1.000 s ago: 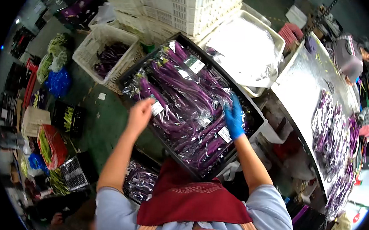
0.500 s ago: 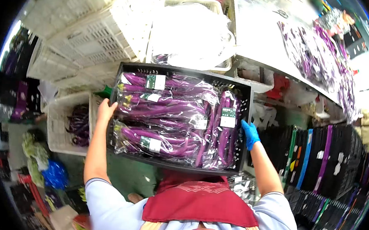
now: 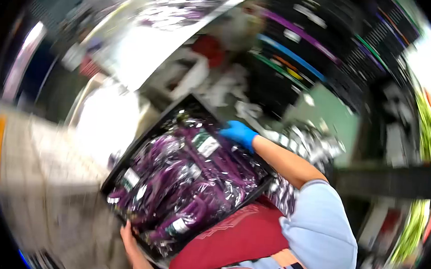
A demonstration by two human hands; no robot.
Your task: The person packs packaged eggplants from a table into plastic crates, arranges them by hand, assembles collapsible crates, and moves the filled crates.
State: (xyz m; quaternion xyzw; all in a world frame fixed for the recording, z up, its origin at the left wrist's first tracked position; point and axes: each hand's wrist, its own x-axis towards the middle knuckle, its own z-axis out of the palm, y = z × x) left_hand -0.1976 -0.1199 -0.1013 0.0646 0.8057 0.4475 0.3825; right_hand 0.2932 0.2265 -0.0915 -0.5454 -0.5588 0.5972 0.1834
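A black plastic crate point(image 3: 193, 106) is held in front of my red apron, turned at a slant. Inside lie several clear bags of long purple eggplants point(image 3: 192, 212), with white and green labels on them. My left hand point(image 3: 128, 236), bare, grips the crate's lower left side; its fingers are partly hidden by the rim. On the opposite side my right hand point(image 3: 240, 135), in a blue glove, has its fingers over the upper right rim.
A white table point(image 3: 146, 54) with bagged eggplants on it stands at the upper left. White crates point(image 3: 48, 173) fill the left side, blurred. Dark crates with coloured strips point(image 3: 301, 45) are stacked at the upper right. Silvery plastic bags point(image 3: 315, 144) lie beyond my right arm.
My body and view have swung to the right, away from the white crates. The black crate, still in both hands, has turned and now appears tilted and further left.
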